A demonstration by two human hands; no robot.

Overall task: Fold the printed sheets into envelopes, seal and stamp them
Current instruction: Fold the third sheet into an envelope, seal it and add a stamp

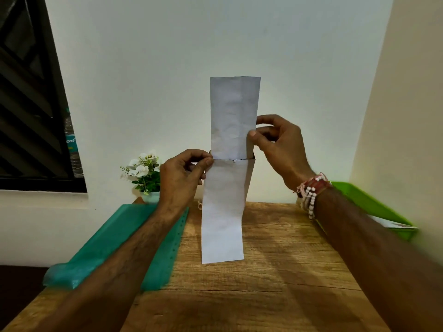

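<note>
I hold a long white envelope (pixel 223 212) upright above the wooden table (pixel 275 271), its mouth at the top. A folded white sheet (pixel 233 116) stands partway inside it, its upper part sticking out above the mouth. My left hand (pixel 184 178) pinches the envelope's top left corner between thumb and fingers. My right hand (pixel 280 144) pinches the sheet's right edge just above the envelope mouth. A beaded bracelet sits on my right wrist.
A teal folder (pixel 115 240) lies on the table's left side under my left forearm. A green tray (pixel 374 207) with a paper in it sits at the right edge. A small potted plant (pixel 146 173) stands at the back by the white wall, a water bottle (pixel 72 144) on the window sill at left.
</note>
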